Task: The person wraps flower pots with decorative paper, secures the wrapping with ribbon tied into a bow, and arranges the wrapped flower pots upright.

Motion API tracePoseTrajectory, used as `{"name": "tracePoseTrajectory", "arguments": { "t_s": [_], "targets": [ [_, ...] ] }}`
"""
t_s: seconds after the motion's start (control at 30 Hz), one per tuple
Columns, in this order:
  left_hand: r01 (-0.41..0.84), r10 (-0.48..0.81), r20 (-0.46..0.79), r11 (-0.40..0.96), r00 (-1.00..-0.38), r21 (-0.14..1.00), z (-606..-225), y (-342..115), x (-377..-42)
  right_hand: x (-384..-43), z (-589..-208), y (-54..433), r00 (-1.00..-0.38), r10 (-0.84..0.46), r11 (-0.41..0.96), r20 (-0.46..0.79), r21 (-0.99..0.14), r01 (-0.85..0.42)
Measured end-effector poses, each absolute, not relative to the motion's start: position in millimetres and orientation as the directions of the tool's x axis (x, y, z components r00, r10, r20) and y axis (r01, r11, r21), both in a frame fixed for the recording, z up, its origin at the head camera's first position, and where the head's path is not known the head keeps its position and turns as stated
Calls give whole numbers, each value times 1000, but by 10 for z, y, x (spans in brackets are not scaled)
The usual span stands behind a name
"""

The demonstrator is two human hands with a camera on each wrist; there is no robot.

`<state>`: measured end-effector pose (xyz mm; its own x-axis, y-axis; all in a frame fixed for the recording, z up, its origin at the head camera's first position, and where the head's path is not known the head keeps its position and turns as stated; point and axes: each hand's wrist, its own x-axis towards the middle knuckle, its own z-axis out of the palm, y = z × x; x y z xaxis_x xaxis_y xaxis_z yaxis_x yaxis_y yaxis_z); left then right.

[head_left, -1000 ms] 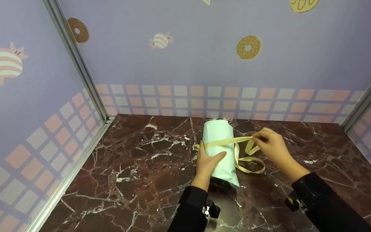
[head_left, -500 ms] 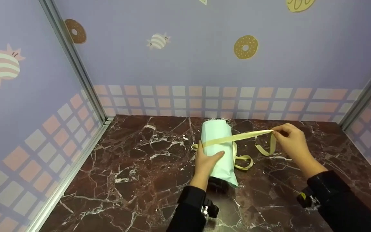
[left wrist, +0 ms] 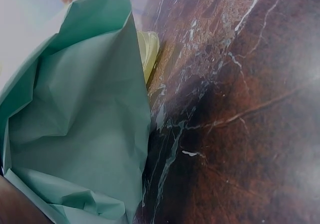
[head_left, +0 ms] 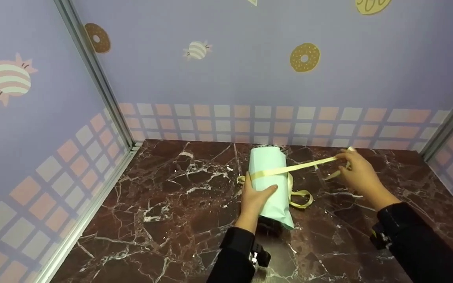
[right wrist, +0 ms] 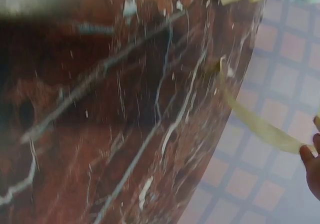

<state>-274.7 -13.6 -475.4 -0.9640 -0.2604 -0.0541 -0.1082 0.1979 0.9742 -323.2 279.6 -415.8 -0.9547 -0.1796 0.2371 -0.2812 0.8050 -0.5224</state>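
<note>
A bundle wrapped in pale mint paper (head_left: 277, 202) lies lengthwise on the dark marbled table. My left hand (head_left: 253, 201) holds it by its left side, with the thumb over the top. A yellow ribbon (head_left: 301, 166) crosses the bundle and runs taut to the right, where my right hand (head_left: 362, 175) pinches it above the table. The ribbon's loose tail (right wrist: 260, 126) hangs from those fingers in the right wrist view. Folded wrapping paper (left wrist: 95, 99) fills much of the left wrist view. What the paper covers is hidden, though something black shows at the near end.
A slack ribbon loop (head_left: 303, 199) rests on the table (head_left: 179, 236) beside the bundle's right side. Behind stands a lilac wall (head_left: 242, 70) with printed sweets and a checked band. Another panel (head_left: 53, 129) closes off the left.
My right hand has moved right, drawing out a longer stretch of ribbon. The slack loop by the bundle has become smaller. My left hand and the bundle stay in place.
</note>
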Motion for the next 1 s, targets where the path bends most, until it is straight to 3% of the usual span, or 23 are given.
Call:
{"name": "tracePoseTrajectory", "arguments": {
  "t_s": [0.27, 0.37, 0.43, 0.53, 0.63, 0.77, 1.0],
  "targets": [
    [-110, -262, -54, 205, -964, 973, -4776, -111, -2750, -3327, -4300, 2925, -945, -324, 808, 35, -510, -296],
    [-119, -264, -63, 203, -963, 972, -4768, -116, -2752, -3291, -4424, 2802, -921, -388, 839, -19, -422, -344],
    [-123, -263, -67, 203, -963, 971, -4762, -126, -2751, -3262, -4494, 2668, -911, -411, 857, 24, -331, -395],
    [-125, -263, -70, 201, -962, 972, -4762, -140, -2753, -3197, -4574, 2452, -871, -453, 836, 188, -250, -489],
    [-125, -262, -72, 194, -962, 973, -4779, -145, -2765, -3120, -4654, 2283, -772, -553, 748, 314, -221, -626],
    [-135, -264, -85, 179, -961, 975, -4786, -166, -2776, -3046, -4749, 2147, -653, -679, 644, 334, -156, -749],
    [-140, -254, -95, 164, -962, 977, -4780, -170, -2764, -3006, -4942, 2118, -613, -724, 645, 315, -7, -764]
  ]
}}
